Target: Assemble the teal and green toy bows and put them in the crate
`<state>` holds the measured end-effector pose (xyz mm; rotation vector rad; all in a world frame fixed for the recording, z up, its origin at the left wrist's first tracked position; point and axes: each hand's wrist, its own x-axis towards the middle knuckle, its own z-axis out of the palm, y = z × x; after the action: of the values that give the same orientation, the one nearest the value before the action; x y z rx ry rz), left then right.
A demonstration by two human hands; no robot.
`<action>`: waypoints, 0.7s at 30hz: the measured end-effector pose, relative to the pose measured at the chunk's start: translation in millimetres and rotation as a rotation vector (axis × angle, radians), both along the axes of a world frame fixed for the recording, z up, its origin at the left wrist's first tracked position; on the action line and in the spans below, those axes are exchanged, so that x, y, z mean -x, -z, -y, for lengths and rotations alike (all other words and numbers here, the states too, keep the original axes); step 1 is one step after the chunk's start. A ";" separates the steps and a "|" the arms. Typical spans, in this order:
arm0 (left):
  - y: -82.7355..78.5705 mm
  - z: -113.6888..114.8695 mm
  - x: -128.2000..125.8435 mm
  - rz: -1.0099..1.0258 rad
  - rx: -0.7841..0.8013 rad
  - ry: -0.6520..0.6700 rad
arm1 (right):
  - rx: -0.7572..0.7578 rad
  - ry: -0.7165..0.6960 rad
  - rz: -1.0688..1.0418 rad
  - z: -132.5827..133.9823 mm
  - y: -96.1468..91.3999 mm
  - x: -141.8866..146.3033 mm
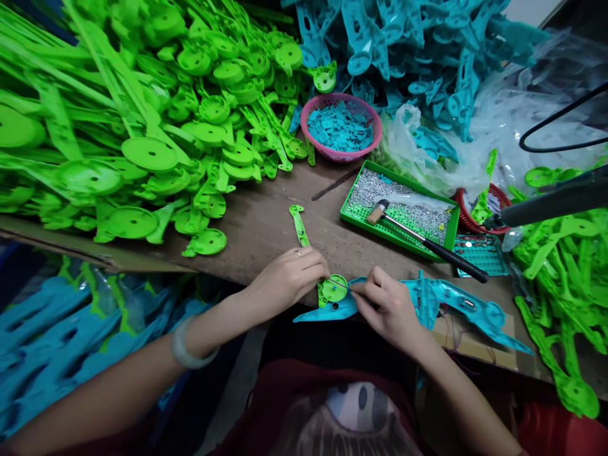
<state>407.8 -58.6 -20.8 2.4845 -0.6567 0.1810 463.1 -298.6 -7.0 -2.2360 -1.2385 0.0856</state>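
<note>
Pink openwork basket [342, 154], head view: filled with small blue pieces [339, 126]. Green perforated tray [399, 240], to its lower right: silvery small parts [370, 193], loose, with a hammer [430, 242] laid across, its handle overhanging the tray's near corner. Red basket [467, 218], beside the tray: pale contents, unclear, and a green piece [482, 206] leaning in it. Clear plastic bags [513, 126], behind.

Print on my maroon shirt [351, 405]: a large eye; the marks below are too blurred to read.

Blue long part [427, 301], at the table's near edge before me: green disc piece [336, 292] set at its left portion. Thin strand [339, 283], running over the disc between my fingertips: my right hand [386, 307] pinches one end; my left hand [299, 272] curls at the other, though I cannot tell whether its fingertips are closed.

Narrow green piece [299, 227], on the brown table [266, 234] just beyond my left hand. Green heap [152, 152], left; blue heap [389, 38], rear; second green heap [560, 253], right. Dark metal arm [560, 196], cutting across the view of the right-hand heap.
</note>
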 end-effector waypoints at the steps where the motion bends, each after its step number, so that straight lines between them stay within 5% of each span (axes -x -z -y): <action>1: -0.1 -0.4 -0.6 -0.004 0.015 0.000 | -0.049 0.014 -0.055 -2.0 -1.0 0.8; 9: -3.7 -5.3 -2.7 -0.006 0.062 0.052 | 0.054 -0.077 0.243 -8.8 -0.7 16.1; 17: -18.1 0.3 -14.0 -0.153 -0.107 -0.005 | 0.132 -0.004 0.246 -8.7 2.6 21.1; 21: -15.2 -1.2 -12.3 -0.053 -0.141 0.062 | 0.151 0.032 0.214 -6.7 5.4 25.3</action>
<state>420.1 -57.4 -5.7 2.5892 -0.7460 0.0474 437.8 -292.0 -12.4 -2.4454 -1.3465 -0.0774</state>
